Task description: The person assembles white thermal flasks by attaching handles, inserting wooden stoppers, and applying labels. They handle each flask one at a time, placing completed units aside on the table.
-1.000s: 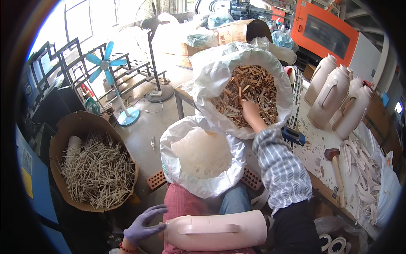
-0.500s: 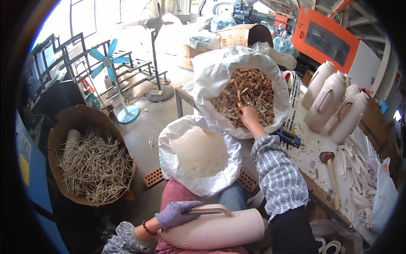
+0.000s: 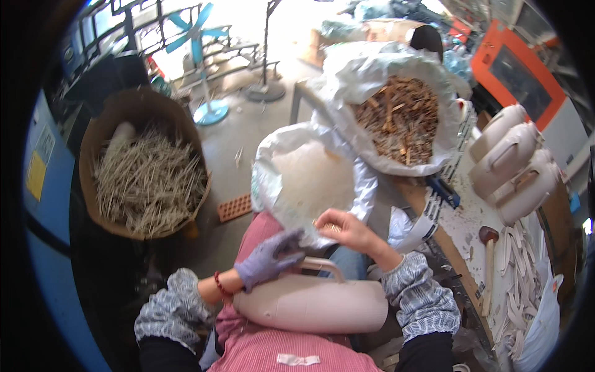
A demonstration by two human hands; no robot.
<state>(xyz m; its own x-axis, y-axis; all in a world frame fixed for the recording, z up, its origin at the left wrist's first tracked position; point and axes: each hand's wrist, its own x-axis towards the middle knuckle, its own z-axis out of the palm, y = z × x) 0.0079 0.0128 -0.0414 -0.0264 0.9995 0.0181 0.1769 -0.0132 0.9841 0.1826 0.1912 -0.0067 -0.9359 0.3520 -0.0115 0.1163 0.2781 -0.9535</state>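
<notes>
A pale pink thermos-flask casing [image 3: 316, 304] with a loop handle [image 3: 322, 265] lies sideways across my lap. My left hand [image 3: 269, 257], in a purple glove, rests at the casing's left end by the handle, its fingers stretched out and apart. My bare right hand [image 3: 350, 232] is just above and right of it, fingertips pinched together. A small golden-brown glint shows at those fingers, too small to name. Beyond my hands stands a white sack [image 3: 266, 167] with whitish translucent contents. Farther right, another white sack [image 3: 347, 71] holds many small brown strip-like pieces [image 3: 403, 118].
A cardboard box [image 3: 93, 192] of thin pale sticks stands left, near a blue fan [image 3: 197, 49]. On the right-hand table are more pink casings [image 3: 508, 155], a mallet [image 3: 488, 266] and loose pale handle strips [image 3: 520, 279]. A perforated brick [image 3: 234, 208] lies on the floor.
My right hand has come back from the sack of brown pieces to near my left hand. The left hand has loosened from the handle, its fingers now lifted. The view has tilted downward.
</notes>
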